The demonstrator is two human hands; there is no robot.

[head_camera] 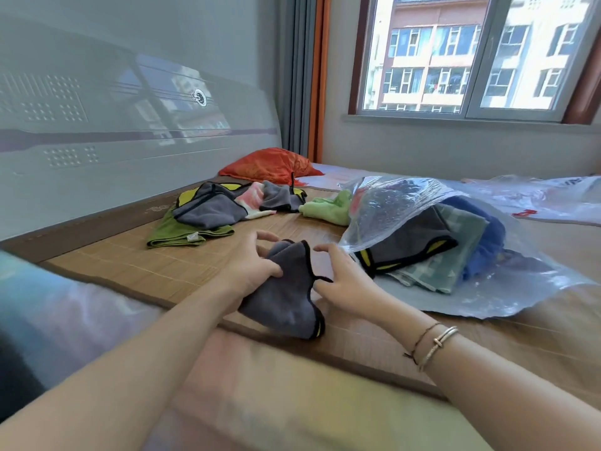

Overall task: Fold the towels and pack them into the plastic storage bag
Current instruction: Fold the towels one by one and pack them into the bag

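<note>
Grey towel (pixel 286 288) held over bamboo mat (pixel 130 262).
Left hand (pixel 250 265) grip closed on towel; right hand (pixel 338 278) grip pinches its black edge.

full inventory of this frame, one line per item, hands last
grey towel: 1, grey with black edge, held over the bamboo mat
plastic storage bag: 1, clear, right of the hands, folded towels inside
loose towel pile: several, grey, green, pink-white, far on mat
light green towel: 1, beside the bag's far end
bamboo mat: 1, tan, on the bed
cushion: 1, orange, by the headboard
window: 1, far wall
bracelets: 2, right wrist
left hand: grips the grey towel
right hand: pinches its edge
</note>
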